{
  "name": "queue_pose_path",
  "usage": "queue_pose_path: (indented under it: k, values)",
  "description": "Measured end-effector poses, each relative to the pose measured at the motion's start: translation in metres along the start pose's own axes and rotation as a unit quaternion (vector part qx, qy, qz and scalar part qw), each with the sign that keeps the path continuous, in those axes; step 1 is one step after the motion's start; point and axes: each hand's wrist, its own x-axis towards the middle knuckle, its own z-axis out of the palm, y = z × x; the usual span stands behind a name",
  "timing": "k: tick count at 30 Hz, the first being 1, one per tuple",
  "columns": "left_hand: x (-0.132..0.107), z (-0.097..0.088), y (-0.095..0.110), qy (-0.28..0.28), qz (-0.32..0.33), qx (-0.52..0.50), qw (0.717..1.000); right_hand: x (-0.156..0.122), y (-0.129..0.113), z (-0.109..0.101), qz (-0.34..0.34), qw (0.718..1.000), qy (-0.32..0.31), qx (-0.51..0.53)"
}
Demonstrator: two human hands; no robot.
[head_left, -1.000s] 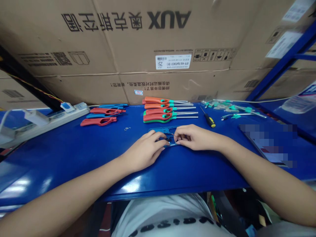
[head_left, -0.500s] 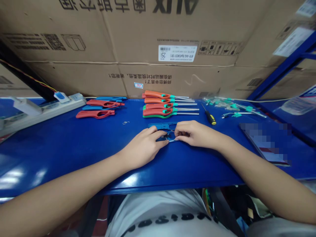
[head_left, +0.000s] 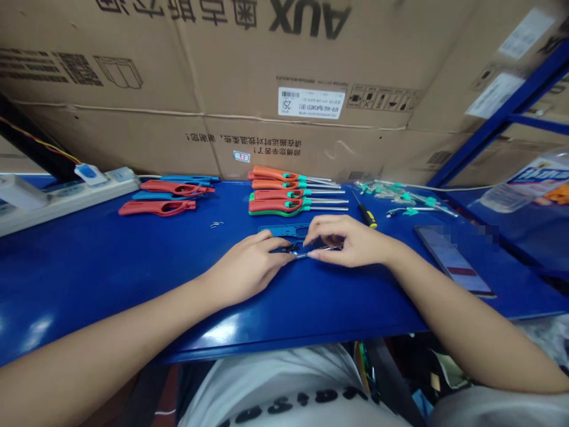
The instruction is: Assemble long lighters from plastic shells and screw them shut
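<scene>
My left hand point(head_left: 249, 267) reaches in from the left, thumb and fingers closed on a blue lighter half-shell point(head_left: 301, 255) that lies mostly hidden beneath them. Small dark inner parts point(head_left: 293, 245) show at its fingertips. From the right, my right hand point(head_left: 349, 242) bends over the other end of that shell, thumb at its edge and fingers curled. A shiny metal piece point(head_left: 328, 247) shows under the right fingers; the exact grip is hidden. Just behind both hands lies another blue half-shell point(head_left: 282, 230), flat on the blue table point(head_left: 146, 273).
Several assembled lighters point(head_left: 275, 194) lie behind my hands. Red and blue handle shells point(head_left: 157, 207) are at left by a power strip point(head_left: 118, 185). At right are a screwdriver point(head_left: 367, 216), metal tubes with green pieces point(head_left: 411, 210) and a phone point(head_left: 453, 261). A cardboard box point(head_left: 178, 136) stands behind.
The camera view has shifted slightly. My right thumb and index finger have spread a little apart over the shell; my left hand keeps its hold.
</scene>
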Motion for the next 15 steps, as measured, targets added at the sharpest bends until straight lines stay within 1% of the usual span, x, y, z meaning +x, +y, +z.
queue_pose_path:
  k: [2,3,5,7,9,12,13,15]
  values:
    - [0.0,0.0,0.0,0.0,-0.001,0.003,1.0,-0.001,0.007,-0.009,0.051,0.992,0.084,-0.077]
    - [0.0,0.0,0.0,0.0,-0.002,0.006,1.0,-0.002,0.012,-0.014,0.093,0.979,0.125,-0.13]
    - [0.0,-0.001,0.0,-0.002,0.002,0.016,1.0,-0.006,0.025,-0.028,0.196,0.938,0.18,-0.221]
    - [0.0,-0.001,0.0,-0.001,0.006,0.023,1.0,-0.014,0.04,-0.042,0.293,0.895,0.206,-0.265]
    - [-0.001,-0.002,0.0,0.002,0.008,0.024,1.0,-0.023,0.057,-0.055,0.376,0.851,0.212,-0.3]
    - [-0.001,-0.002,-0.001,0.009,0.013,0.022,1.0,-0.039,0.079,-0.067,0.502,0.778,0.168,-0.34]
    - [-0.001,-0.001,-0.001,0.011,0.014,0.022,1.0,-0.043,0.085,-0.069,0.535,0.759,0.148,-0.34]
    - [-0.002,-0.001,-0.001,0.013,0.016,0.023,1.0,-0.051,0.099,-0.073,0.57,0.739,0.126,-0.336]
